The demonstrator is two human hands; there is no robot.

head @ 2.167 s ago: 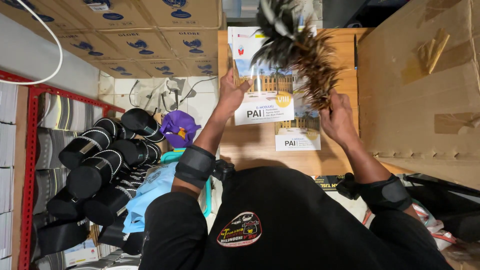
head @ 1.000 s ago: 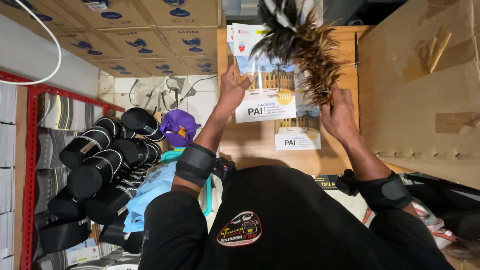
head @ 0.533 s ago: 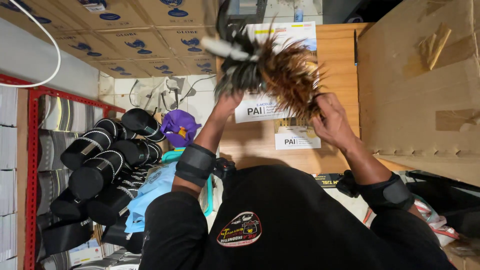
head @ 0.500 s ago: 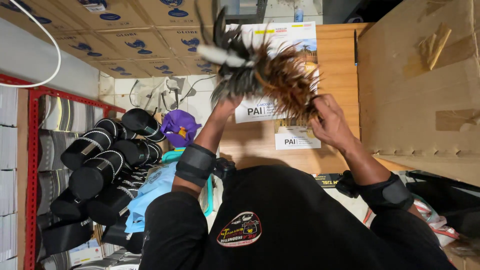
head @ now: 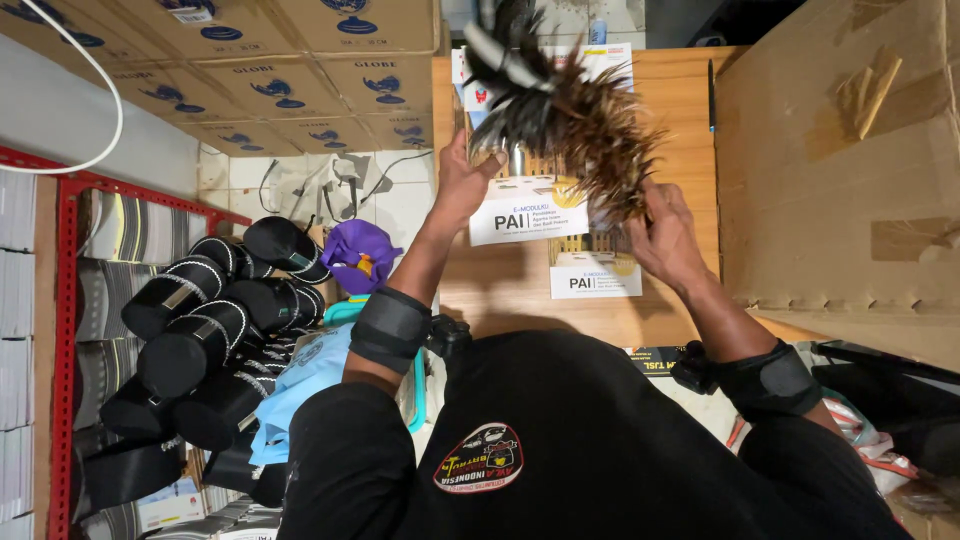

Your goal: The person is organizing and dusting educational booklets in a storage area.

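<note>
While the left hand (head: 462,188) presses its fingers against the near edge of the upper white booklet (head: 527,208), the right hand (head: 665,232) closes around the brown end of the feather duster (head: 565,110). This duster hangs over the booklet stack, its black feathers and pale handle pointing toward the far edge of the wooden tabletop (head: 690,130). A second white booklet (head: 595,275) lies nearer the person, partly under the first. Judging by position, dusting of the upper booklet is under way; the lower booklet and the bare tabletop appear yet to be covered. Black cylindrical cases (head: 200,330) sit well apart, off the left edge.
</note>
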